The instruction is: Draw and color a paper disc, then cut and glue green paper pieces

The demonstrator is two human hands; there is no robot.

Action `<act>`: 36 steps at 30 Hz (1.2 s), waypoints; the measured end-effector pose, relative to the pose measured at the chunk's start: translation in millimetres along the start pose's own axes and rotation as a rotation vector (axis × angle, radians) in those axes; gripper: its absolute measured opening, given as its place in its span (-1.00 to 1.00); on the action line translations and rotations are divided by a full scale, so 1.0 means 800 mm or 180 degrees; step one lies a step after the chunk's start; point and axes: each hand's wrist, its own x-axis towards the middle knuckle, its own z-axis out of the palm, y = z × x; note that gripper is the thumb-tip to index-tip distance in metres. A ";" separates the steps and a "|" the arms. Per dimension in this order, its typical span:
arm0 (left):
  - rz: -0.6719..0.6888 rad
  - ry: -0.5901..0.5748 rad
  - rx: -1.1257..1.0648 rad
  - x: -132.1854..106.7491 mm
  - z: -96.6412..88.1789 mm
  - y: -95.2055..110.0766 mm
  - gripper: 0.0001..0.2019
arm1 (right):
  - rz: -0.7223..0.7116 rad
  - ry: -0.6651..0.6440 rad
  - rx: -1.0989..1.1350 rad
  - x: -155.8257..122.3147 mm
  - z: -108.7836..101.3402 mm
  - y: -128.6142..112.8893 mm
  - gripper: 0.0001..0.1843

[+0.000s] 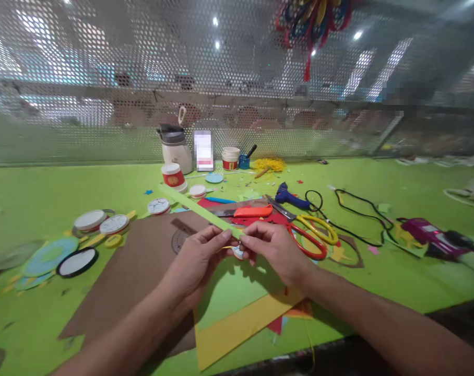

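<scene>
A long light-green paper strip (198, 210) slants from the upper left down to my fingertips. My left hand (201, 256) pinches it near its lower end between thumb and fingers. Close beside, my right hand (278, 253) pinches the very end of the strip. A small white piece with dark lines (237, 253) shows just under the fingertips; whether a hand holds it I cannot tell. Below the hands lie a light-green sheet (237, 292) and a yellow paper strip (240, 331), over brown cardboard (131, 277). Beyond the hands is an orange-handled utility knife (252, 211).
Yellow-handled scissors (319, 228) and red-handled scissors (309, 245) lie right of my hands. Farther right are a blue glue gun (289, 197), its black cord (362, 237) and a magenta tool (428, 235). White discs (90, 220) sit left. A jug (176, 151) and paper cup (173, 177) stand behind.
</scene>
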 end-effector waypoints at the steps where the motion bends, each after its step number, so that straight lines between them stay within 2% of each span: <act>1: -0.0029 0.0009 -0.0035 0.000 0.000 0.000 -0.87 | 0.0011 -0.0014 0.0007 0.000 0.001 0.000 -0.69; 3: -0.0030 0.0137 -0.0028 0.000 -0.001 0.001 -0.86 | -0.0012 -0.0045 -0.0087 0.000 0.001 -0.004 -0.67; 6: 0.0020 0.0355 0.0047 0.003 -0.006 0.004 -0.89 | -0.0205 0.0142 -0.0983 0.006 -0.017 -0.020 -0.61; 9: 0.0007 0.0427 0.0041 0.008 -0.011 0.007 -0.92 | -0.0300 0.0371 -0.2022 0.012 -0.060 -0.042 -0.56; 13: 0.0047 0.0491 -0.0026 0.013 -0.013 0.013 -0.88 | -0.0042 0.0274 -0.3242 0.003 -0.135 -0.061 -0.75; 16: 0.0103 0.0526 -0.0038 0.017 -0.014 0.016 -0.83 | 0.0259 0.0141 -0.4012 -0.018 -0.171 -0.060 -0.69; 18: 0.0053 0.0508 -0.0053 0.020 -0.015 0.016 -0.81 | 0.0425 0.0005 -0.4340 -0.029 -0.179 -0.055 -0.54; 21: -0.0016 0.0465 -0.0060 0.024 -0.019 0.012 -0.82 | 0.0566 -0.0063 -0.4661 -0.032 -0.177 -0.046 -0.37; 25: -0.0091 0.0283 0.0104 0.028 -0.027 0.003 -0.89 | 0.0754 -0.0096 -0.4804 -0.019 -0.176 -0.038 -0.22; 28: -0.0036 0.0335 0.0194 0.029 -0.030 -0.004 -0.89 | 0.0924 -0.0114 -0.4749 -0.008 -0.184 -0.032 -0.12; 31: -0.0008 0.0450 0.0216 0.031 -0.030 -0.009 -0.83 | 0.1063 -0.0064 -0.4626 0.000 -0.191 -0.028 -0.10; 36: 0.0020 0.0521 0.0214 0.033 -0.028 -0.014 -0.79 | 0.1069 0.0067 -0.4370 0.003 -0.194 -0.031 -0.18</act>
